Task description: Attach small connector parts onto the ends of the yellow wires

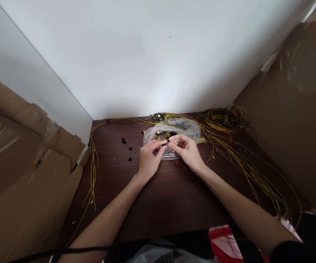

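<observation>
Over a clear plastic bag (188, 126) on the dark brown table, my two hands meet at the fingertips. My left hand (150, 157) pinches a small black piece (164, 144), too small to name. My right hand (187, 150) is closed at the fingertips against the other end of that piece, and its thumb and forefinger hide part of it. Inside the bag's opening lie several small black and yellow parts (159, 133). More black and yellow parts (160, 117) are heaped behind the bag.
Three small black pieces (130, 148) lie left of my hands. Yellow wires (237, 153) run along the right side, with a coiled bundle (224, 118) at the back right. More yellow wires (93, 164) hang along the left edge. Cardboard (32, 175) and a white wall (147, 54) enclose the table.
</observation>
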`<state>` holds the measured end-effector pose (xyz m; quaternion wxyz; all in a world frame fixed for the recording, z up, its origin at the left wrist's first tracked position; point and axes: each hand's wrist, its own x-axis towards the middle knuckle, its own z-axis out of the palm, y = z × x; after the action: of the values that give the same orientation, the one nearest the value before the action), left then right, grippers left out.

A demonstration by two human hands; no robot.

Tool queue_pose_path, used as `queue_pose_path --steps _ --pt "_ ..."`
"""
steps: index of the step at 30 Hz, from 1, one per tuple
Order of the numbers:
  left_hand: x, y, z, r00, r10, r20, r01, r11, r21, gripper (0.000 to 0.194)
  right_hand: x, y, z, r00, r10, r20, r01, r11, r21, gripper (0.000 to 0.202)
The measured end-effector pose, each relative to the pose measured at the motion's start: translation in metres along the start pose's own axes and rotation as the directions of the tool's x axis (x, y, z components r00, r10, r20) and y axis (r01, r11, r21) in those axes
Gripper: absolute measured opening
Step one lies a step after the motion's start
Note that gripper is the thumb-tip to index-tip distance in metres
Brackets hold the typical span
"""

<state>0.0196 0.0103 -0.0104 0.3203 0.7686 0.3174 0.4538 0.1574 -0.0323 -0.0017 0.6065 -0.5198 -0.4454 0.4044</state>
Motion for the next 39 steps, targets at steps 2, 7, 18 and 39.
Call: queue_pose_path --steps 2,7,18,39 --pt "-0.0001 -0.0004 0.0001 1.0 0.002 -0.001 -0.002 1.0 0.006 0.016 0.0003 -0.0006 0.0011 1.0 -0.003 -0.014 0.003 0.999 0.034 0.025" --pt "-0.0004 -0.001 -0.0005 1.0 -0.03 0.002 0.03 0.999 0.021 0.017 -0.0006 -0.0037 0.0013 0.999 -0.011 0.037 0.012 1.0 -0.005 0.024" --pt "-0.0002 -0.0016 -0.0001 1.0 -0.013 0.0 0.013 1.0 -0.003 0.017 -0.0011 -0.0043 -0.005 0.998 -0.022 0.059 0.034 0.977 -0.211 0.017" --pt "0.0007 0.0026 -0.0007 0.996 0.016 0.083 -0.017 1.0 0.007 0.016 -0.0043 -0.0091 -0.002 0.995 -0.088 0.044 0.099 0.911 -0.401 0.013"
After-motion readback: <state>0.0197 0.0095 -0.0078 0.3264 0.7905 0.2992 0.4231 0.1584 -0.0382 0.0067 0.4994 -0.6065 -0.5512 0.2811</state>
